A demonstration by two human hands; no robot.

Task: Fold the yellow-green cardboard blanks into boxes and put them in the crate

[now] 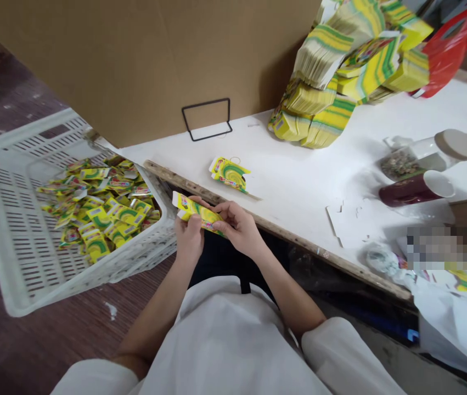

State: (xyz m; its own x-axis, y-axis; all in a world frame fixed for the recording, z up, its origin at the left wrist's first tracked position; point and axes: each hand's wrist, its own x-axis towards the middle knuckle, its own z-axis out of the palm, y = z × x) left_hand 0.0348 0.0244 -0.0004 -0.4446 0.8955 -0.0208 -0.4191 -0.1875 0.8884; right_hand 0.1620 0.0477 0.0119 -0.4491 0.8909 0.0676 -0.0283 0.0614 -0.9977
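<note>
Hands meet just off the counter (pixel 299 181) edge: your left hand (pixel 189 237) and right hand (pixel 237 226) each pinch closed on one carton (pixel 195 211), held level, beside the crate (pixel 19 219).

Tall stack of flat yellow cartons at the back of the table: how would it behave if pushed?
The stack of flat cartons already leans and fans out, so a push would probably shear it into sliding layers. Single sheets look thin and light, likely bending easily. Printed faces seem glossy, so probably slippery on the white table.
</note>
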